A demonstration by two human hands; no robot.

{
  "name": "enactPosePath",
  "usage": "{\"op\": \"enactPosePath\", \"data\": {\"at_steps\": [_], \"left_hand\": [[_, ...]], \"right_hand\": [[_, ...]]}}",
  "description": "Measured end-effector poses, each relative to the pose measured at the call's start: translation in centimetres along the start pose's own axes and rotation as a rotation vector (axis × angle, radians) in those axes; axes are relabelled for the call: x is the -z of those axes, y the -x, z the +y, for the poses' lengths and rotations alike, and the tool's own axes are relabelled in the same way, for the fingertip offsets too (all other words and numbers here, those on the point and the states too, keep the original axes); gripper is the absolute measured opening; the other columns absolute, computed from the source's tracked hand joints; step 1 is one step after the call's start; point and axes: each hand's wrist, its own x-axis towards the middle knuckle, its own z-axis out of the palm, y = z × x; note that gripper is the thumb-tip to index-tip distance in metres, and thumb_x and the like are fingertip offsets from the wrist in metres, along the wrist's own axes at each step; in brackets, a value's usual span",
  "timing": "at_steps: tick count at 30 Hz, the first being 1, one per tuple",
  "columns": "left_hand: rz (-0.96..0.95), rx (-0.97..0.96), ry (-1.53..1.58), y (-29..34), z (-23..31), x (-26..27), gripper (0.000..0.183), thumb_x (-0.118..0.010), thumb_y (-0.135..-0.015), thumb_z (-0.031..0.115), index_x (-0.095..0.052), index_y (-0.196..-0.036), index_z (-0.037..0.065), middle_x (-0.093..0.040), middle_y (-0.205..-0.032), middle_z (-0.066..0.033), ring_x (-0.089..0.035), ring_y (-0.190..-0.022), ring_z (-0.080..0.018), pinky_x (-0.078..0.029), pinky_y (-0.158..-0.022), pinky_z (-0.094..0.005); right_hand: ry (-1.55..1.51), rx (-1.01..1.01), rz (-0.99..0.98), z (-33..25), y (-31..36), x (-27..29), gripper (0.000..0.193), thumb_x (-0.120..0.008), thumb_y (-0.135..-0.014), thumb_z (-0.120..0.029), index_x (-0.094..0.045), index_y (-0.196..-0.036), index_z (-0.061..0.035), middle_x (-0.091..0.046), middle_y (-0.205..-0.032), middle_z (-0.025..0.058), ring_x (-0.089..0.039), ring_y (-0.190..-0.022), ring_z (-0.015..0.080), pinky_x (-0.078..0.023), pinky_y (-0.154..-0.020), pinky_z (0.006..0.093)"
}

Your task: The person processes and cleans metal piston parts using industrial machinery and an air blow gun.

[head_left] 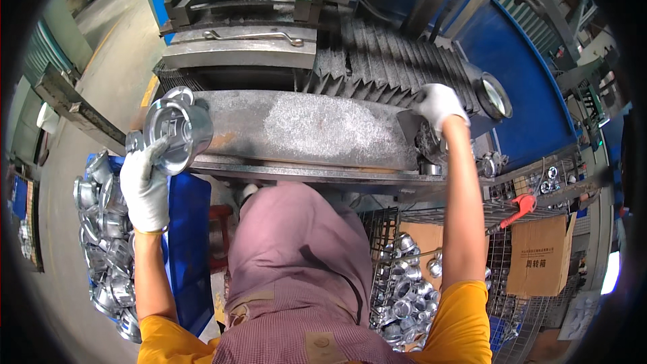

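My left hand (pixel 145 189), in a white glove, grips the rim of a shiny round metal casting (pixel 199 125) with a wide open bore. The casting is at the left end of a flat metal ledge (pixel 236 111), and a smaller round metal part shows just behind it. My right hand (pixel 441 104), also gloved in white, is curled at the ledge's right end. Directly below it is a dark, rough-looking object (pixel 429 143); the fingertips are hidden, so what they grip is unclear. Pale metal chips (pixel 330 125) cover the middle of the ledge.
A blue bin (pixel 189 249) at my left stands by a heap of castings (pixel 108 249). More castings (pixel 408 296) fill a wire basket at my right, near a cardboard box (pixel 537 256) and a red-handled air gun (pixel 519 210). A wrench (pixel 253 38) lies on the machine ahead.
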Motion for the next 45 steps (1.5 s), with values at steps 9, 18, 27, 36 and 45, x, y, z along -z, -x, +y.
{"op": "enactPosePath", "data": {"at_steps": [9, 18, 27, 36, 45], "left_hand": [[0.113, 0.097, -0.027, 3.0, 0.9, 5.0, 0.038, -0.063, -0.067, -0.013, -0.067, -0.101, 0.004, -0.067, -0.093, -0.0083, -0.062, -0.084, -0.0216, -0.048, -0.079, -0.0311], [0.077, 0.105, -0.086, 3.3, -1.3, 5.5, 0.044, -0.073, -0.061, -0.009, -0.067, -0.102, 0.005, -0.066, -0.089, -0.006, -0.06, -0.079, -0.0186, -0.047, -0.074, -0.0291], [0.008, 0.129, -0.077, 3.7, -2.1, 4.0, 0.032, -0.072, -0.069, -0.007, -0.066, -0.099, 0.002, -0.066, -0.09, -0.0071, -0.061, -0.08, -0.0183, -0.048, -0.075, -0.0289], [-0.058, 0.131, -0.134, 3.9, -3.5, 5.1, 0.042, -0.064, -0.062, -0.01, -0.067, -0.1, 0.007, -0.068, -0.092, -0.0083, -0.061, -0.081, -0.0266, -0.047, -0.076, -0.0357], [-0.057, 0.145, -0.098, 4.0, -3.7, 5.5, 0.042, -0.064, -0.062, -0.009, -0.066, -0.1, 0.009, -0.067, -0.09, -0.0083, -0.06, -0.081, -0.028, -0.045, -0.075, -0.0359]], "right_hand": [[0.015, 0.321, -0.252, -14.9, 3.2, -0.1, 0.01, -0.062, -0.064, 0.003, -0.069, -0.072, 0.004, -0.065, -0.069, 0.0216, -0.069, -0.068, 0.0275, -0.055, -0.07, 0.0342], [-0.086, 0.285, -0.032, -10.5, 2.9, 1.7, 0.026, -0.072, -0.067, -0.019, -0.067, -0.089, -0.0053, -0.067, -0.083, 0.0167, -0.065, -0.082, 0.0316, -0.05, -0.076, 0.0367], [-0.111, 0.429, -0.153, -13.7, -0.4, -0.5, 0.022, -0.056, -0.072, -0.014, -0.069, -0.084, -0.0015, -0.065, -0.082, 0.0235, -0.066, -0.082, 0.0343, -0.051, -0.08, 0.0383], [-0.045, 0.522, -0.152, -18.4, 2.7, 2.2, 0.023, -0.065, -0.077, -0.023, -0.067, -0.094, -0.0076, -0.066, -0.093, 0.018, -0.064, -0.091, 0.0328, -0.05, -0.082, 0.0394], [-0.091, 0.667, -0.296, -21.4, 3.6, 0.2, 0.025, -0.063, -0.079, -0.027, -0.067, -0.092, -0.0058, -0.066, -0.087, 0.0193, -0.064, -0.086, 0.0331, -0.05, -0.079, 0.0396]]}}
